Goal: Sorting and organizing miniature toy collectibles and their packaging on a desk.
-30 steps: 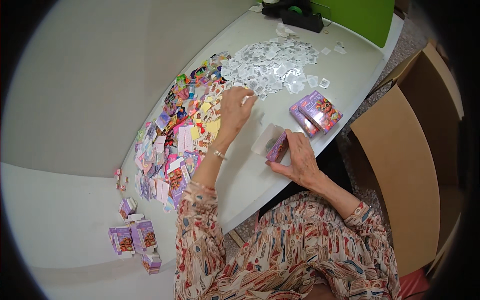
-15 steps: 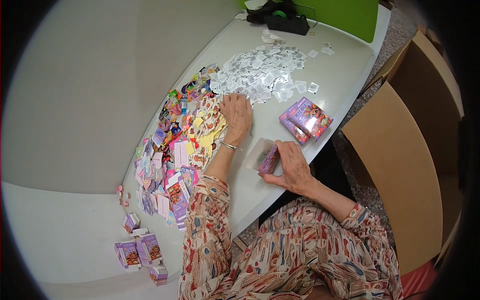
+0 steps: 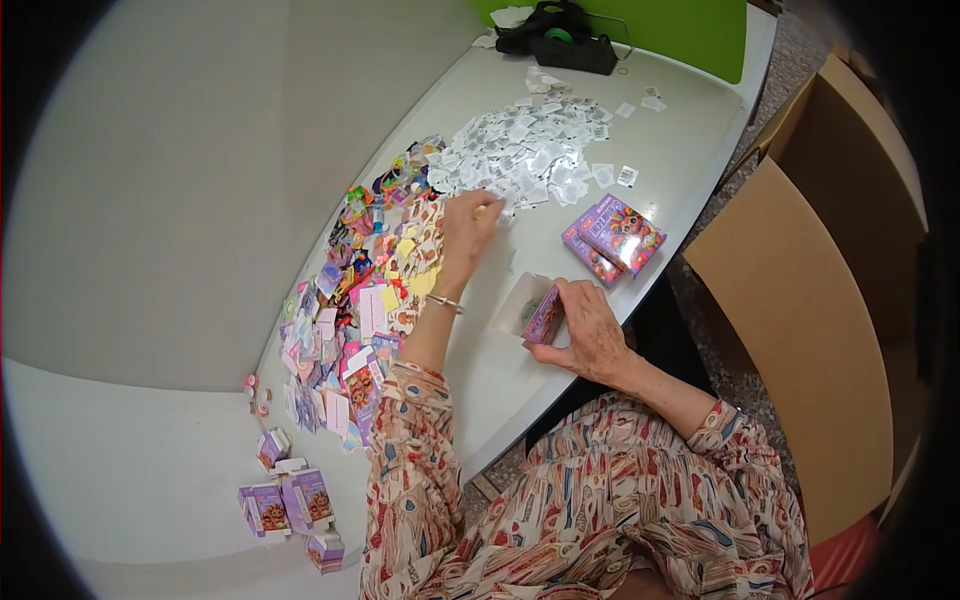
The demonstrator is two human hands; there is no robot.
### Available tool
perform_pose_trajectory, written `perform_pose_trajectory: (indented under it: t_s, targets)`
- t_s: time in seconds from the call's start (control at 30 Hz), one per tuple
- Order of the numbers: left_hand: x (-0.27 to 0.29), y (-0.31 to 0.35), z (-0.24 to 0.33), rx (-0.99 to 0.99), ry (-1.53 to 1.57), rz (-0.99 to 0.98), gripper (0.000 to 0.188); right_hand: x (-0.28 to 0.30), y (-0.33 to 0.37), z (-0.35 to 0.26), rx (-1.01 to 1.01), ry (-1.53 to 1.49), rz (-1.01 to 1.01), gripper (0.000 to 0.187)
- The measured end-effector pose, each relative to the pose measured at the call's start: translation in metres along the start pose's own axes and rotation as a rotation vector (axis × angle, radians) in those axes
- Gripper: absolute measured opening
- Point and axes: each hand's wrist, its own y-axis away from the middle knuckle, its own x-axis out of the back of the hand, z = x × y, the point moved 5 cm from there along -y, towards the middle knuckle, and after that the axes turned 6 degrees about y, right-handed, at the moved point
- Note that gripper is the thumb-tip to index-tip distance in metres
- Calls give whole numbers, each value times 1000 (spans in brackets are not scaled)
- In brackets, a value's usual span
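My right hand [image 3: 597, 335] grips a small purple printed box [image 3: 543, 316] by its side. The box's open, white-lined end faces left, and something greyish shows inside it. Over the near edge of a heap of small white packets [image 3: 515, 145], my left hand [image 3: 468, 235] has its fingers curled in a pinch. What sits between those fingertips is hidden. Beside the left wrist spreads a pile of cream and yellow paper pieces [image 3: 415, 250]. Two closed purple boxes [image 3: 625, 238] lie stacked, one overlapping the other, just beyond my right hand.
Colourful small pieces [image 3: 365, 225] and flat purple cards [image 3: 360, 385] cover the table's left side. Several smaller purple boxes [image 3: 305, 498] stand at lower left. A black tape dispenser [image 3: 575, 50] is at the back. On the right is a large open cardboard carton [image 3: 800, 340].
My left hand has gone from flatter, reaching fingers at the packets' edge to a curled pinch, with the wrist turned slightly. The right hand still holds the box in nearly the same place.
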Motion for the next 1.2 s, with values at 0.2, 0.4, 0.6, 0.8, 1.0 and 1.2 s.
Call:
perform_pose_trajectory:
  t_s: [0.2,0.4,0.6,0.8,1.0,1.2]
  targets:
    - [-32,1,-5,-162,-460,86,4,0,1,-2,7,30,-5,77]
    - [27,7,8,-103,-182,168,9,-4,0,-4,10,-27,-36,85]
    - [65,48,79,332,513,169,15,0,-7,1,-47,-27,-49,83]
    - [80,93,108,41,263,107,14,-10,-19,-10,-35,21,-141,83]
    - [39,116,142,-298,-542,8,22,-11,-20,-19,24,47,-90,76]
    - [50,118,142,-277,-436,76,28,-19,-18,-17,-35,73,-169,83]
